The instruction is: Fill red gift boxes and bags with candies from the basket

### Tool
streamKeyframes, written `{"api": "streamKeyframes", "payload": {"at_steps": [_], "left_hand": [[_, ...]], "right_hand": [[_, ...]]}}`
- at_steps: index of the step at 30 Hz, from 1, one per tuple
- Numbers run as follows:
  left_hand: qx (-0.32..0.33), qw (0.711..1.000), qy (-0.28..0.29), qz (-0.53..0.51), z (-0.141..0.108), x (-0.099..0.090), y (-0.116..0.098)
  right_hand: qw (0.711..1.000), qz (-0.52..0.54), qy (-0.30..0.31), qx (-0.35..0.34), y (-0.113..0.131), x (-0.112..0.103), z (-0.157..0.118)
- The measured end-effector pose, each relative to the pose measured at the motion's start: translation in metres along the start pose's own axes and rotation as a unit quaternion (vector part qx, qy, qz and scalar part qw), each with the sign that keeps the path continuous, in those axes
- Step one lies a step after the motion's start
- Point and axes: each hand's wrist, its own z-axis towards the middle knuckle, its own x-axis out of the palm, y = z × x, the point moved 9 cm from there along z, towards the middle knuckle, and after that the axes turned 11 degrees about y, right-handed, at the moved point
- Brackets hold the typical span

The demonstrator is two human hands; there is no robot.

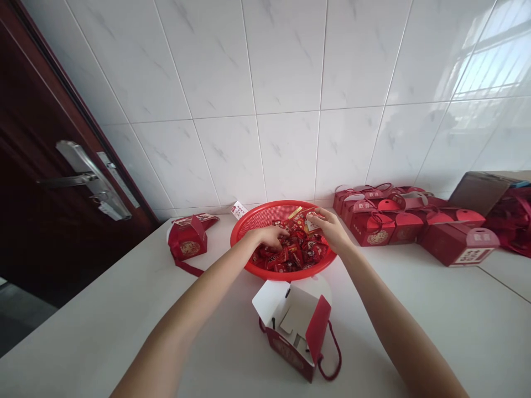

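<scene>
A red plastic basket holds many small red-wrapped sweets. Among the sweets, toward the left side, is my left hand, its fingers curled down. Its fingertips are hidden, so what they grip cannot be made out. My right hand is over the basket's right side, with thumb and fingers pinched on a red packet that has a pale label. In front of the basket stands a gift box, dark red outside and white inside, its flaps open and a cord handle hanging at the right.
A red box with ribbon stands left of the basket, and a white card leans behind it. Several red gift boxes are grouped at the right, beside a carton. A tiled wall backs the white table; a door is at left.
</scene>
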Motion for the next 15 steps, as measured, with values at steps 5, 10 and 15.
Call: {"api": "streamKeyframes", "payload": {"at_steps": [5,10,15], "left_hand": [[-0.017,0.998,0.03,0.049,-0.004,0.006,-0.011],[-0.018,0.997,0.053,0.044,-0.005,0.011,-0.015],[-0.011,0.997,0.065,0.036,0.002,0.015,-0.019]], "right_hand": [[1.0,-0.011,0.006,0.005,0.002,0.001,0.0],[1.0,-0.003,0.01,0.0,0.003,0.003,-0.001],[1.0,-0.012,0.02,0.003,0.003,0.005,-0.001]]}}
